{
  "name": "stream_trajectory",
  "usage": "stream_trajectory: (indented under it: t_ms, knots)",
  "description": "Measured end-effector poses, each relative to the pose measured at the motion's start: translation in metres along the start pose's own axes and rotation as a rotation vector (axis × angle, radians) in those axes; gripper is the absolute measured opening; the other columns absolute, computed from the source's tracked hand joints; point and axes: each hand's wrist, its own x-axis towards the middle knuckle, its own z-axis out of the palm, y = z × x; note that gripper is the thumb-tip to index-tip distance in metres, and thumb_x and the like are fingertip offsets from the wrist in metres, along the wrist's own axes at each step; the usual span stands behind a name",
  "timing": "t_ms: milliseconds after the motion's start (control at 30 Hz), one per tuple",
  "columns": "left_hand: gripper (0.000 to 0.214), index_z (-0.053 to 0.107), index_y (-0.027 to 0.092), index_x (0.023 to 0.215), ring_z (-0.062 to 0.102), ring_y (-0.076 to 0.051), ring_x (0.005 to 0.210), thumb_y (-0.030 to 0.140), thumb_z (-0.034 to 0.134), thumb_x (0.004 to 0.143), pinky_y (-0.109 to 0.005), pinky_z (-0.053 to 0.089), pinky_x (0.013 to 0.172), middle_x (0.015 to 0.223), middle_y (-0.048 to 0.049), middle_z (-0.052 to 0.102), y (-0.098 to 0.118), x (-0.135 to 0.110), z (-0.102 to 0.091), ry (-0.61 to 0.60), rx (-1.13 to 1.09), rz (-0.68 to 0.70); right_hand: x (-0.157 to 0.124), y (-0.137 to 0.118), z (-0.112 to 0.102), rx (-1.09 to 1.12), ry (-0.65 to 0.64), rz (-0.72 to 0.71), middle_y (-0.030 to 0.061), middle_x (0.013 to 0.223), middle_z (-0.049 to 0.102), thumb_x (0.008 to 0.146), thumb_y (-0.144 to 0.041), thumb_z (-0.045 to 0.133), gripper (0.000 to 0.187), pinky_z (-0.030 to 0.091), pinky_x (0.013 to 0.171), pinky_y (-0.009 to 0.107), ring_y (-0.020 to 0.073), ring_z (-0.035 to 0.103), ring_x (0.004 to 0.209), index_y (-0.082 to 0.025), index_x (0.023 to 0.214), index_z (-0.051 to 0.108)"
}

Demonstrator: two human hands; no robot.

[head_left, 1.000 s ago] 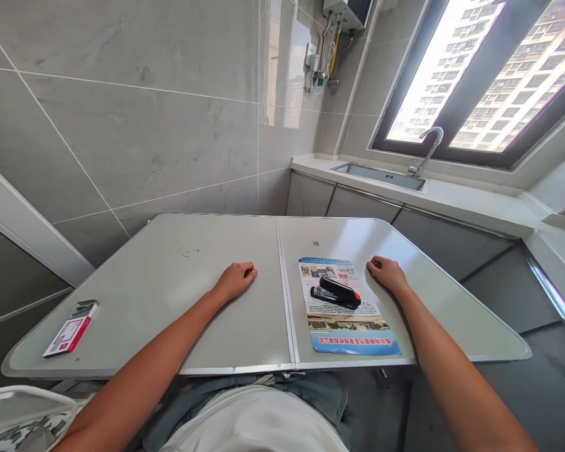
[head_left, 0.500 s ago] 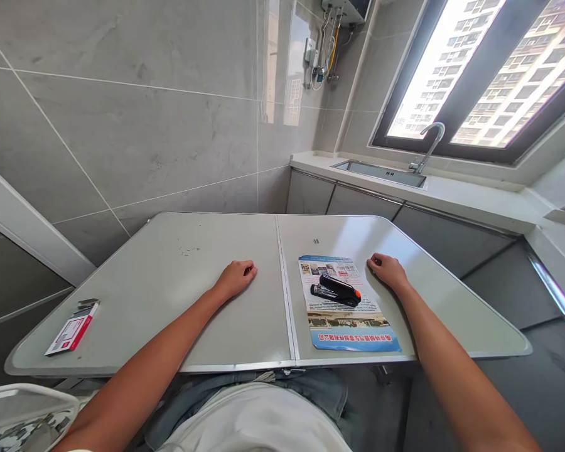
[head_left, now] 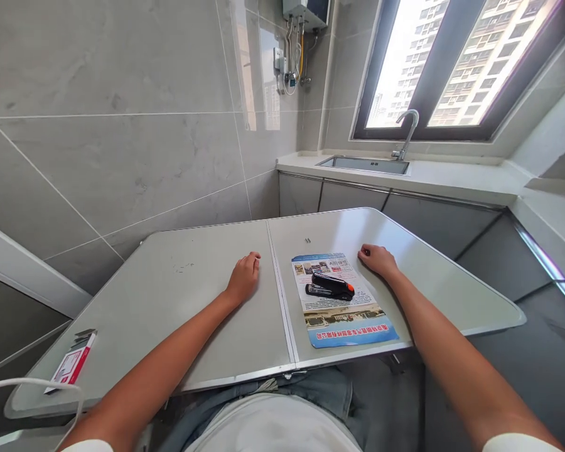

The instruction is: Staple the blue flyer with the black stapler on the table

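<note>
My left hand (head_left: pixel 243 277) is over the left half of the table (head_left: pixel 207 351), near its centre seam, fingers curled together and nothing visible in them. My right hand (head_left: pixel 378 259) rests loosely closed on the table, just right of a printed sheet (head_left: pixel 348 339); nothing shows in its fingers. A black stapler (head_left: pixel 330 287) with an orange tip lies on that sheet, apart from both hands. Two small staple strips (head_left: pixel 307 240) lie beyond the sheet. Thin dark bits (head_left: pixel 183 266), which look like loose staples, are scattered left of my left hand.
At the table's left end lies a red and white box (head_left: pixel 73 361) with dark grey strips on top. A white cable or rail (head_left: pixel 32 380) crosses near that corner. Behind are a counter with a sink (head_left: pixel 365 164) and a faucet (head_left: pixel 407 134), and a tiled wall.
The camera view has turned and tilted slightly. My left hand has shifted, its fingers now pointing more away from me. My right hand, the stapler and the sheet look unmoved on the table.
</note>
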Motion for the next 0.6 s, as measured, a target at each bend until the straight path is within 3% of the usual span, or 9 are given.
stream_trajectory:
  t_ms: [67, 133, 300, 467, 600]
  knots:
    - [0.025, 0.06, 0.02, 0.107, 0.063, -0.022, 0.091, 0.023, 0.035, 0.105, -0.036, 0.047, 0.086, 0.096, -0.0068, 0.069, 0.013, 0.028, 0.011, -0.067, 0.039, 0.079, 0.001, 0.0, 0.0, -0.006, 0.0, 0.002, 0.0093, 0.088, 0.073, 0.09, -0.04, 0.05, 0.027, 0.033, 0.063, 0.03, 0.0248, 0.061, 0.081, -0.022, 0.087, 0.071]
    - [0.026, 0.061, 0.019, 0.115, 0.064, -0.023, 0.098, 0.022, 0.036, 0.105, -0.035, 0.049, 0.087, 0.105, -0.0091, 0.07, 0.026, 0.061, 0.027, -0.107, 0.053, 0.09, 0.001, 0.0, 0.0, -0.015, 0.001, 0.004, 0.0096, 0.09, 0.073, 0.09, -0.04, 0.05, 0.028, 0.033, 0.063, 0.03, 0.025, 0.061, 0.083, -0.022, 0.089, 0.072]
    - [0.037, 0.064, 0.02, 0.131, 0.063, -0.022, 0.116, 0.012, 0.046, 0.1, -0.032, 0.052, 0.094, 0.13, -0.0103, 0.066, 0.049, 0.127, 0.084, -0.256, 0.043, 0.156, 0.001, -0.002, -0.003, -0.04, -0.008, 0.01, 0.0093, 0.091, 0.074, 0.091, -0.04, 0.049, 0.029, 0.035, 0.065, 0.03, 0.0247, 0.062, 0.084, -0.022, 0.089, 0.073]
    - [0.047, 0.061, 0.028, 0.144, 0.057, -0.025, 0.127, 0.015, 0.052, 0.1, -0.038, 0.047, 0.107, 0.146, -0.0092, 0.059, 0.054, 0.15, 0.133, -0.351, 0.06, 0.215, 0.002, -0.003, -0.004, -0.053, -0.014, 0.016, 0.0082, 0.09, 0.074, 0.09, -0.04, 0.049, 0.03, 0.036, 0.065, 0.03, 0.0244, 0.062, 0.084, -0.023, 0.089, 0.073]
    - [0.031, 0.074, 0.026, 0.125, 0.06, -0.026, 0.12, 0.019, 0.056, 0.1, -0.041, 0.047, 0.107, 0.13, -0.0098, 0.067, 0.053, 0.157, 0.15, -0.384, 0.08, 0.249, 0.001, -0.003, -0.004, -0.052, -0.025, 0.013, 0.0084, 0.089, 0.074, 0.09, -0.041, 0.049, 0.03, 0.034, 0.064, 0.03, 0.0242, 0.062, 0.082, -0.023, 0.088, 0.072]
